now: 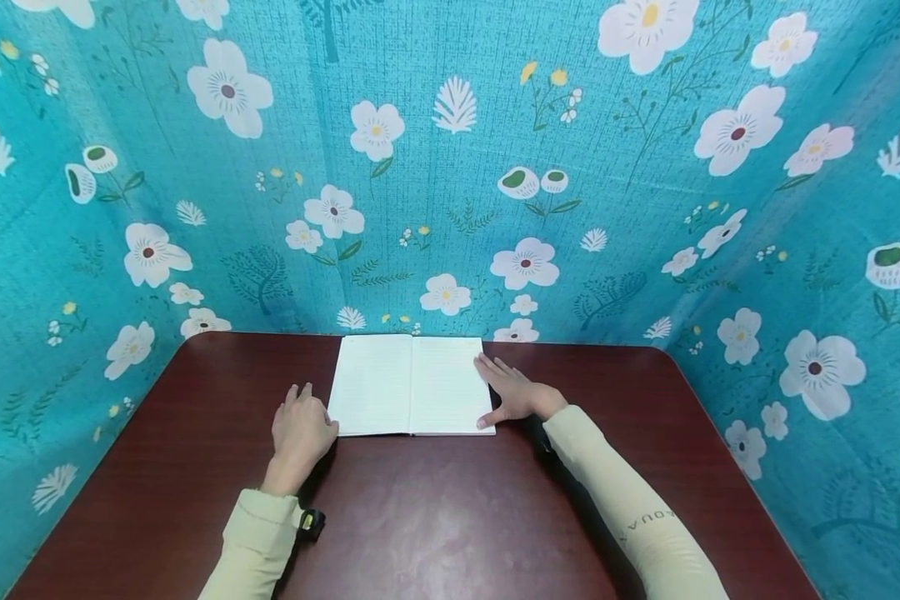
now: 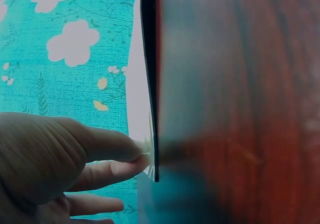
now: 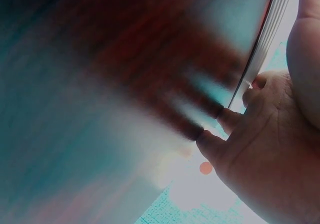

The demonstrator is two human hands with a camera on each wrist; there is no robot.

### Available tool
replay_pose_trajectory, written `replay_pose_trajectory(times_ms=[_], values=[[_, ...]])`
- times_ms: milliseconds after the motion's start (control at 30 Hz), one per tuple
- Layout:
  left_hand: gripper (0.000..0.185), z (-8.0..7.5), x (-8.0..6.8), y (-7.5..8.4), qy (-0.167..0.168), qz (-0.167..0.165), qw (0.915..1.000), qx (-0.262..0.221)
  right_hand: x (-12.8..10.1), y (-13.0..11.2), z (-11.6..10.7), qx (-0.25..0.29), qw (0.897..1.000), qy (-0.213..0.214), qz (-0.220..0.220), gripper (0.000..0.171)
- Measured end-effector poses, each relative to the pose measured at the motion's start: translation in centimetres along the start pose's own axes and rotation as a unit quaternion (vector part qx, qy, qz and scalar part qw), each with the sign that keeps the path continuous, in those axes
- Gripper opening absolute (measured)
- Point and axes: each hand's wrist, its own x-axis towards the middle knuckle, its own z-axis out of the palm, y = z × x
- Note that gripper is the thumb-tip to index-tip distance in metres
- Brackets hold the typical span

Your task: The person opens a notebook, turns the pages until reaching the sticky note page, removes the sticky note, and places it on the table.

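Observation:
An open white notebook [image 1: 411, 385] lies flat at the far middle of the dark red table [image 1: 435, 517]. My left hand [image 1: 301, 432] sits at its lower left corner. In the left wrist view the thumb and a fingertip [image 2: 131, 153] pinch the fanned corner of the notebook [image 2: 146, 108] pages. My right hand [image 1: 512, 392] lies on the outer edge of the right page with straight fingers, its thumb at the bottom edge. The right wrist view shows fingertips [image 3: 220, 134] against the notebook [image 3: 262, 53] edge.
Teal flowered cloth [image 1: 450, 167] walls the table on the back and both sides, close behind the notebook. Cream sleeves cover both forearms. A small black device [image 1: 311, 522] is strapped at the left wrist.

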Motion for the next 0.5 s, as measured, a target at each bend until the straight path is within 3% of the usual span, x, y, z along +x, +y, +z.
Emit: replay_pose_trajectory(times_ms=[167,333,500], values=[[0.034,-0.6,0.2,-0.2,-0.037,-0.023,0.999,0.006,0.1,-0.1,0.0,0.002,1.0,-0.001,-0.007,0.125],[0.024,-1.3,0.2,-0.4,-0.044,-0.045,0.9979,0.011,0.0,-0.1,-0.1,0.005,1.0,0.001,-0.009,0.126],[0.034,-1.5,0.3,-0.3,-0.047,-0.056,0.9972,0.011,0.0,-0.1,0.0,0.002,1.0,0.001,-0.002,0.127]])
